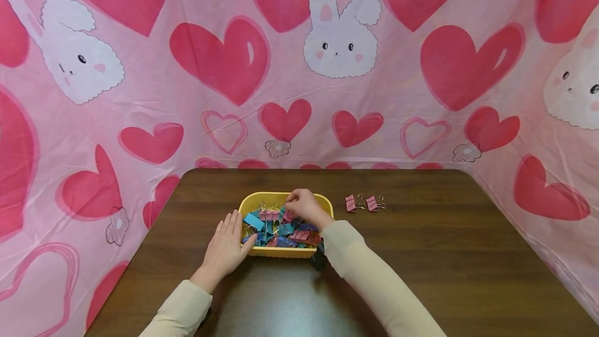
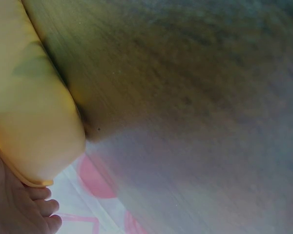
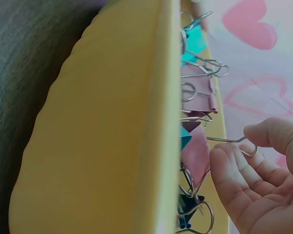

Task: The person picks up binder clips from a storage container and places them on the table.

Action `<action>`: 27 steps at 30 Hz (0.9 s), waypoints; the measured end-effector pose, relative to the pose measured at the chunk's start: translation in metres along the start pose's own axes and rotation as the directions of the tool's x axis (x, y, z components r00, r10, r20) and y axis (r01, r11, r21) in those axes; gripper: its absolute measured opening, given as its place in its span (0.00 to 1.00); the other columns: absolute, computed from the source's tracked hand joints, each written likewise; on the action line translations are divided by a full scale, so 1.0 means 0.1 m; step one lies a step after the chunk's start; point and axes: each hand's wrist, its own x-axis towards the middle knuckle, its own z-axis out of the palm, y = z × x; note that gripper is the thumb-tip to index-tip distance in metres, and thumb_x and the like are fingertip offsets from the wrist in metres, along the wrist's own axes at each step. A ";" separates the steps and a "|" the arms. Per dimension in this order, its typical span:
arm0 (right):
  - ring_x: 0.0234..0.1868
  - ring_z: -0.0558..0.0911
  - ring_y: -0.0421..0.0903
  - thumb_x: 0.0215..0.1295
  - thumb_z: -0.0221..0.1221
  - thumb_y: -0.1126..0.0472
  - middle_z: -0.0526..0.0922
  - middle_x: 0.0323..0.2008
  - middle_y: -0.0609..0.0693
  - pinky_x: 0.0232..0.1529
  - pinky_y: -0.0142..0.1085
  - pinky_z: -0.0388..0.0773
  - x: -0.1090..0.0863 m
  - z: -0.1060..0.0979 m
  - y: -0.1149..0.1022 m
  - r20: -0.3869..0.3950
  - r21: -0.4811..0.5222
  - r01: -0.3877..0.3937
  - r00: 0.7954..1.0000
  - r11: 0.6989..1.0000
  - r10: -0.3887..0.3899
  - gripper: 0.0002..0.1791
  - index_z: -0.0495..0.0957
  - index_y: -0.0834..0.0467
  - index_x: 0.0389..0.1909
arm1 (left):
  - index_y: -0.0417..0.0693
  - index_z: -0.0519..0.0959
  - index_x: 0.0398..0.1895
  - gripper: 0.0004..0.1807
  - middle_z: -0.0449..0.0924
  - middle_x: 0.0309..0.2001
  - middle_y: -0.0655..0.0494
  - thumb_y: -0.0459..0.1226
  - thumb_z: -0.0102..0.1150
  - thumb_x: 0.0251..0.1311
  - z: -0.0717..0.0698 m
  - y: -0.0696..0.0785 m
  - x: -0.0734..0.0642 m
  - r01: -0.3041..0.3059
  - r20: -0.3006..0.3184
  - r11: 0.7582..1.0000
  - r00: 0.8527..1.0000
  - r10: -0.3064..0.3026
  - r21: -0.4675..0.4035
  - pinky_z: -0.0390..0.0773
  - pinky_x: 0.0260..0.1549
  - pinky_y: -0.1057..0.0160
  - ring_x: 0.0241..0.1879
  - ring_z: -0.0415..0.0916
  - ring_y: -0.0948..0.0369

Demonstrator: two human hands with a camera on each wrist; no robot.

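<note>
A yellow basket [image 1: 281, 252] on the table holds a pile of blue, teal, pink and red binder clips. My left hand [image 1: 224, 246] rests against the basket's left side, fingers straight and the thumb at the front rim. In the left wrist view its fingers [image 2: 48, 207] show beside the basket wall [image 2: 44, 117]. Over the basket's back right part is my right hand [image 1: 306, 208]. The right wrist view shows that hand [image 3: 268, 180] pinching the wire handle of a pink binder clip [image 3: 196, 155], whose body is still among the other clips.
Two pink binder clips [image 1: 373, 204] lie side by side on the brown table [image 1: 421, 254], right of the basket. A pink cloth [image 1: 290, 82] with hearts and rabbits hangs behind the table and at both sides. A small black device [image 1: 318, 258] is at the right wrist.
</note>
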 end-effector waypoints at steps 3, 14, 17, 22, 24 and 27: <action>0.25 0.80 0.48 0.55 0.59 0.69 0.79 0.26 0.54 0.32 0.41 0.80 -0.03 -0.03 -0.01 0.013 0.036 -0.017 1.000 0.999 0.017 0.07 0.76 0.68 0.35 | 0.30 0.52 0.67 0.44 0.49 0.68 0.35 0.55 0.48 0.61 0.00 0.00 0.00 -0.011 -0.011 1.000 1.000 0.011 0.007 0.45 0.63 0.46 0.67 0.45 0.41; 0.24 0.82 0.48 0.57 0.57 0.70 0.81 0.27 0.56 0.36 0.47 0.79 -0.13 -0.22 -0.02 -0.002 0.140 -0.071 0.997 0.988 0.072 0.09 0.78 0.70 0.38 | 0.29 0.52 0.67 0.43 0.50 0.67 0.34 0.54 0.48 0.61 0.01 0.01 0.00 -0.019 -0.024 1.000 1.000 0.020 0.016 0.45 0.63 0.45 0.66 0.45 0.41; 0.24 0.82 0.48 0.59 0.55 0.71 0.81 0.27 0.57 0.38 0.49 0.78 -0.13 -0.25 0.00 -0.003 0.197 -0.069 0.997 0.978 0.071 0.10 0.77 0.72 0.39 | 0.29 0.53 0.67 0.43 0.51 0.67 0.34 0.54 0.48 0.61 0.01 0.01 0.00 -0.020 -0.030 1.000 0.999 0.021 0.017 0.45 0.63 0.45 0.66 0.46 0.41; 0.28 0.83 0.53 0.63 0.53 0.70 0.81 0.29 0.61 0.40 0.48 0.77 -0.17 -0.32 0.00 -0.002 0.266 -0.093 0.995 0.960 0.097 0.12 0.76 0.72 0.44 | 0.30 0.54 0.67 0.42 0.51 0.67 0.35 0.54 0.48 0.61 0.01 0.01 0.00 -0.020 -0.034 1.000 0.999 0.021 0.017 0.45 0.63 0.46 0.66 0.46 0.41; 0.29 0.83 0.53 0.63 0.53 0.70 0.81 0.29 0.61 0.40 0.47 0.77 -0.16 -0.33 0.01 -0.009 0.299 -0.101 0.994 0.949 0.108 0.12 0.76 0.72 0.45 | 0.30 0.54 0.66 0.42 0.51 0.67 0.35 0.54 0.49 0.61 0.00 0.02 0.01 -0.021 -0.034 1.000 0.999 0.021 0.017 0.45 0.63 0.46 0.66 0.46 0.41; 0.27 0.83 0.50 0.62 0.53 0.71 0.81 0.27 0.59 0.40 0.47 0.77 -0.12 -0.35 0.07 -0.042 0.336 -0.083 0.994 0.938 0.103 0.11 0.76 0.72 0.43 | 0.30 0.55 0.66 0.42 0.51 0.67 0.35 0.54 0.50 0.61 0.00 0.02 0.01 -0.021 -0.035 1.000 0.999 0.021 0.016 0.46 0.63 0.46 0.66 0.46 0.41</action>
